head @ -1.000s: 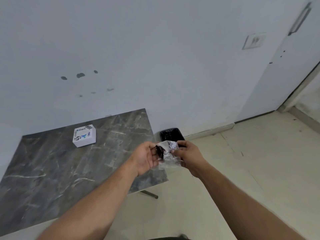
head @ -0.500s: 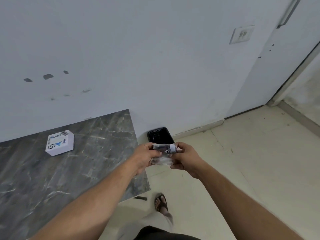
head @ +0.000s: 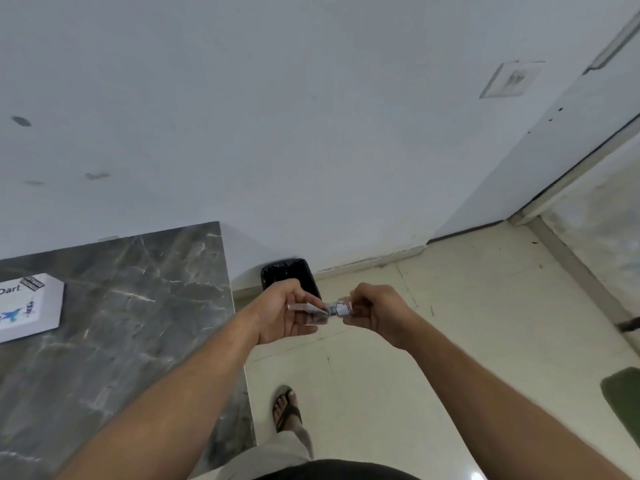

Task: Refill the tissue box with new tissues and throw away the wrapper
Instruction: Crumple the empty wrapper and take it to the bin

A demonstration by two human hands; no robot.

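Observation:
A crumpled clear plastic wrapper (head: pixel 333 310) with a small printed label stretches between both hands. My left hand (head: pixel 284 313) pinches its left end and my right hand (head: pixel 375 311) grips its right end. Both hands hover over the floor, just in front of a black bin (head: pixel 289 271) that stands against the wall beside the table. A white tissue box (head: pixel 29 306) with blue print lies on the grey marble table (head: pixel 138 323) at the far left, cut off by the frame edge.
A white wall with a switch plate (head: pixel 510 79) rises behind. At the right are a white door (head: pixel 561 150) and a doorway. My sandalled foot (head: pixel 285 408) stands on the cream tiled floor beside the table's edge. A dark green mat (head: pixel 623 396) lies at the right edge.
I have stepped right, so the table and tissue box slid to the left of view. The wrapper has been squeezed smaller between my hands, which now sit nearer the bin.

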